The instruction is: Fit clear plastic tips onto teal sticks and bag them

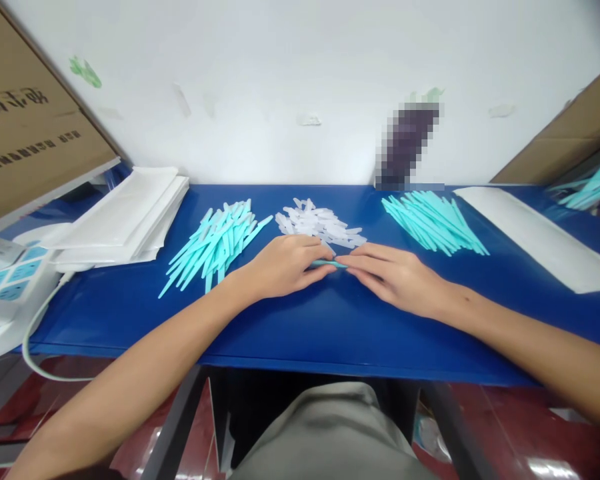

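My left hand [290, 265] pinches a thin teal plastic stick [325, 263] between thumb and fingers, low over the blue table. At the stick's right end, the fingertips of my right hand [395, 275] are closed on it. Whether those fingertips also hold a small cap is hidden. Just behind my hands lies a heap of small translucent white sleeve-like pieces [320, 221]. Left of them is a pile of teal sticks [223, 240], several with whitish tips. Another pile of teal sticks [435, 220] lies beyond my right hand, without visible whitish tips.
White flat packets [125, 213] are stacked at the left, beside a power strip [15, 283] with a white cable. A long white sheet [540, 237] lies at the right. Cardboard boxes [30, 113] flank both sides. A white wall [280, 87] rises behind the blue table [300, 333].
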Demonstrator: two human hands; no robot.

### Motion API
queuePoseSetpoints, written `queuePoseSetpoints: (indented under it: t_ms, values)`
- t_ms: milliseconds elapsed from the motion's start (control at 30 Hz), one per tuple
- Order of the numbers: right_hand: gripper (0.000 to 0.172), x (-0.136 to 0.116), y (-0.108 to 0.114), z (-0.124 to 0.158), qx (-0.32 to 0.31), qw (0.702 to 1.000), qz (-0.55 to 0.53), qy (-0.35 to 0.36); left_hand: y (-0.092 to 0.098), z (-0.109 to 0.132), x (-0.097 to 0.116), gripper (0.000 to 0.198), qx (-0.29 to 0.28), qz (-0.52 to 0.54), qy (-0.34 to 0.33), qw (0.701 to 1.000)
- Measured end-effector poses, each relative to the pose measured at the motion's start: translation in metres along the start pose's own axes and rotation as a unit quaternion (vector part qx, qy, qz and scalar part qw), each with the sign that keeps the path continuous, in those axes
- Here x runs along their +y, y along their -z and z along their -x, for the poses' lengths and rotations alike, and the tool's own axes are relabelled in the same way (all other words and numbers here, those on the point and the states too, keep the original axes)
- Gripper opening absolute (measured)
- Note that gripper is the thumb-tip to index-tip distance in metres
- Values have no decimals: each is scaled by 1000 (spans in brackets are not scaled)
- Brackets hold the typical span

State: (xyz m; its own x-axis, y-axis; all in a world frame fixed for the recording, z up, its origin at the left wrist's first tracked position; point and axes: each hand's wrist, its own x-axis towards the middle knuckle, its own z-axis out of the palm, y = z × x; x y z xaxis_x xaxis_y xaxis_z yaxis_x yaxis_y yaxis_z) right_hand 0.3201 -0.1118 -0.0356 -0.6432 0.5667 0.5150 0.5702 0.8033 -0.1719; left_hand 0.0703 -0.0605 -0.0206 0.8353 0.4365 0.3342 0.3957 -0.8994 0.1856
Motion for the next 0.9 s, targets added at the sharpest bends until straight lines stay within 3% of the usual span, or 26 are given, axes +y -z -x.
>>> queuePoseSetpoints:
  t_ms: [133, 233, 333, 400, 500, 667, 900]
  values:
    - [37, -6, 7, -4, -17, 1000, -7, -10, 4, -1, -3, 33, -12, -25, -35, 999]
    - [35, 8, 23, -7, -12, 999, 36, -36, 13, 0, -12, 35, 17, -48, -21, 998]
    - [38, 40, 45, -5, 14, 971, 168, -171, 32, 6, -34, 31, 99, -101, 69, 988]
    - [44, 63, 59, 0, -31, 928, 250, -273, 47, 14, -53, 25, 147, -146, 159, 965]
    - [51, 85, 71, 6, -125, 890, 273, -343, 68, 31, -81, 26, 149, -189, 261, 935]
    - [49, 88, 71, 9, -155, 878, 264, -368, 85, 54, -114, 28, 108, -197, 358, 906]
    - [42, 89, 63, 13, -143, 903, 230, -333, 81, 65, -134, 22, 71, -150, 377, 911]
